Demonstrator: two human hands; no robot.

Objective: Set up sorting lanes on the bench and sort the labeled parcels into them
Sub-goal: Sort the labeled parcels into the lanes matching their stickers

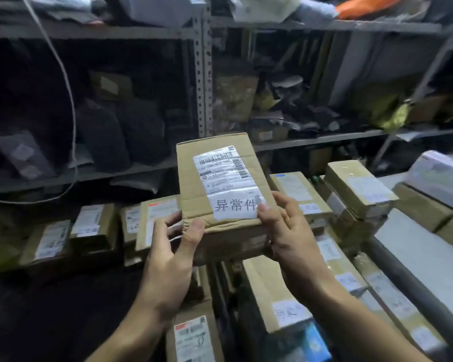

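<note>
Both hands, left point(168, 259) and right point(288, 239), pinch the box point(217, 184) up over the parcel pile point(298, 283), but that loose slip point(236, 205) could easily peel off mid-sort.

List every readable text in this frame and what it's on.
"异常件": large characters on the white slip stuck to the held box, which the left hand and right hand hold by its near end.
"15H-159-K02-560", roughly; partly blurred: top line of that box's shipping label.
Rest of that label: barcodes and fine print, too small to read.
Labels on the other parcels: blurred, unreadable.
</note>
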